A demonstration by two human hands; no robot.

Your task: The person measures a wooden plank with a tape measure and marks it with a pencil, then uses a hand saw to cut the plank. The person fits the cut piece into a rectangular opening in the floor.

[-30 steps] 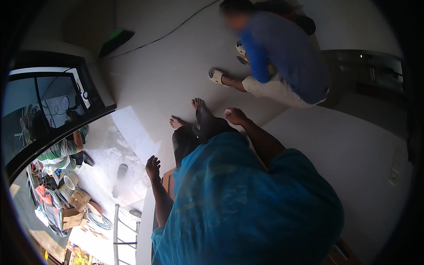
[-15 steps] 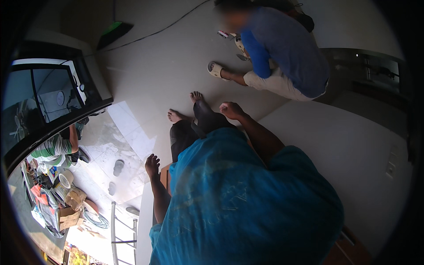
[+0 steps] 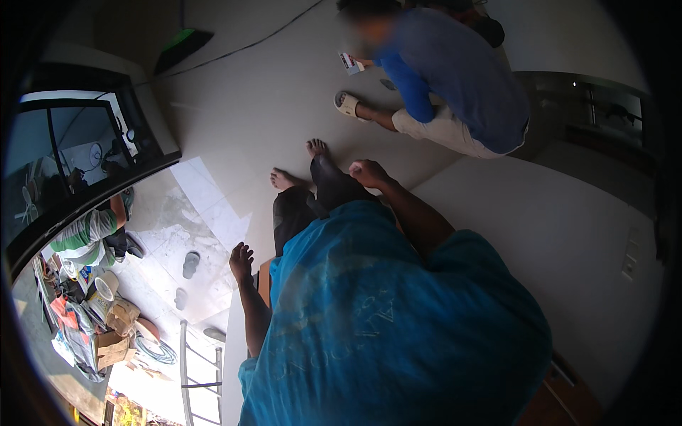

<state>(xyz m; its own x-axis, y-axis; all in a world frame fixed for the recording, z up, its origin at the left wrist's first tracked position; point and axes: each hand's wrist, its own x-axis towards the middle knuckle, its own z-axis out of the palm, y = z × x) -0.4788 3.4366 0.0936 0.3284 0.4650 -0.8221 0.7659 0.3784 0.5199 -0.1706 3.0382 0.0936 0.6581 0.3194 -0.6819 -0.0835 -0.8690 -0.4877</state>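
My left hand point(image 3: 241, 259) hangs beside my left thigh with loosely bent fingers apart, holding nothing. My right hand point(image 3: 366, 172) is by my right leg point(image 3: 334, 184), its fingers curled closed with nothing visible in them. My bare left foot point(image 3: 283, 179) and right foot point(image 3: 316, 148) are on the pale floor point(image 3: 249, 128), below my blue T-shirt point(image 3: 391, 305).
A person in blue point(image 3: 455, 78) squats by a small printed item point(image 3: 352, 62). A broom point(image 3: 181, 50) and cable point(image 3: 256, 46) are ahead. Through the dark window frame point(image 3: 92, 199), another person point(image 3: 92, 231), sandals point(image 3: 190, 264), assorted clutter point(image 3: 121, 316) and a railing point(image 3: 185, 362) show.
The whole view has shifted slightly, with the room and my feet higher in the picture. The small printed item by the squatting person has come into sight. Both my hands remain by my legs.
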